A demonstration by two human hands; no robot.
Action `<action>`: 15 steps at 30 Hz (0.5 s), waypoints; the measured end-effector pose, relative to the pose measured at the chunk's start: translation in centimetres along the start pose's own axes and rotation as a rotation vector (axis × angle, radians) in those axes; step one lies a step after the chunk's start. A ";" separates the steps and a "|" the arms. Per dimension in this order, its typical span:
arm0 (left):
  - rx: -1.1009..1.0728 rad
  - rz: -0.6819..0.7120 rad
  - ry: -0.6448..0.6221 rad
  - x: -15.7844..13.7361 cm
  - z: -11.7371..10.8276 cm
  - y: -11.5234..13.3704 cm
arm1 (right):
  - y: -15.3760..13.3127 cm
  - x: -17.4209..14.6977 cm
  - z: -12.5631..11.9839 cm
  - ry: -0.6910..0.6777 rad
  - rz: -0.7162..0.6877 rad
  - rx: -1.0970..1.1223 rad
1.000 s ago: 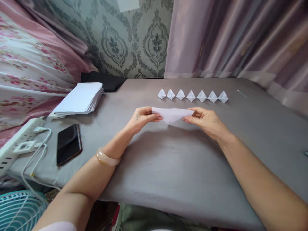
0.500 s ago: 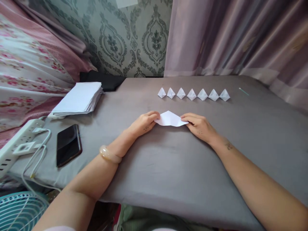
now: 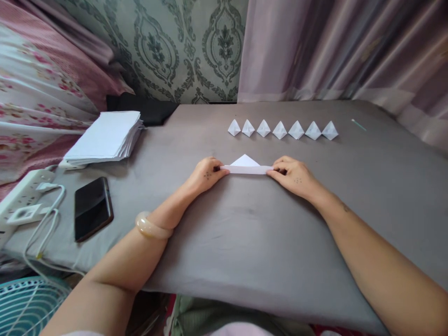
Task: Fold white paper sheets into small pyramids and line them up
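Observation:
A white sheet of folded paper [image 3: 246, 164] lies between my hands at the middle of the table. Its far part is a triangle with the point facing away from me, and a narrow straight band runs along its near edge. My left hand [image 3: 206, 175] pinches the left end of the band between thumb and fingers. At the right end, my right hand [image 3: 293, 175] pinches the band in the same way. Beyond the hands stands a row of several small folded paper pieces [image 3: 279, 130], each diamond-shaped from here.
A stack of white paper [image 3: 105, 137] rests at the left, by a black cloth-like item [image 3: 154, 109]. Nearer are a phone [image 3: 94, 208] and a power strip [image 3: 26, 196] with cables. A thin stick [image 3: 359, 124] lies far right. A blue fan [image 3: 31, 305] stands at lower left.
The paper's near edge has been folded up into a straight band. Both hands have shifted their grip, thumbs now on the near side at the ends. The view has tilted down slightly.

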State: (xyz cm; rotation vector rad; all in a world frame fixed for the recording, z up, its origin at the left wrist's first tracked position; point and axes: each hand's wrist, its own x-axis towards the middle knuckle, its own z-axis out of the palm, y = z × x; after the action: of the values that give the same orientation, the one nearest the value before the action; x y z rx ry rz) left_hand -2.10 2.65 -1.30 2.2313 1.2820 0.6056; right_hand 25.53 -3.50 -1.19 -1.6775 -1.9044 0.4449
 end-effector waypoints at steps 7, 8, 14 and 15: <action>-0.052 -0.112 0.003 0.0 -0.2 0.3 | 0.0 0.9 -0.3 -0.026 0.098 0.094; -0.058 -0.115 0.001 0.0 -0.3 0.4 | -0.1 1.0 -0.3 -0.031 0.111 0.106; -0.087 -0.126 -0.007 0.1 -0.5 0.5 | -0.3 1.1 -0.6 -0.047 0.199 0.176; -0.085 -0.125 -0.006 0.1 -0.5 0.5 | -0.2 1.1 -0.6 -0.057 0.211 0.180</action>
State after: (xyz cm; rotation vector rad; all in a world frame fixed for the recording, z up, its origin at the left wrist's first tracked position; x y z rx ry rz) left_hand -1.96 2.62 -0.59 2.0662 1.3555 0.5946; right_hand 25.65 -2.49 -0.34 -1.7678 -1.6768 0.7316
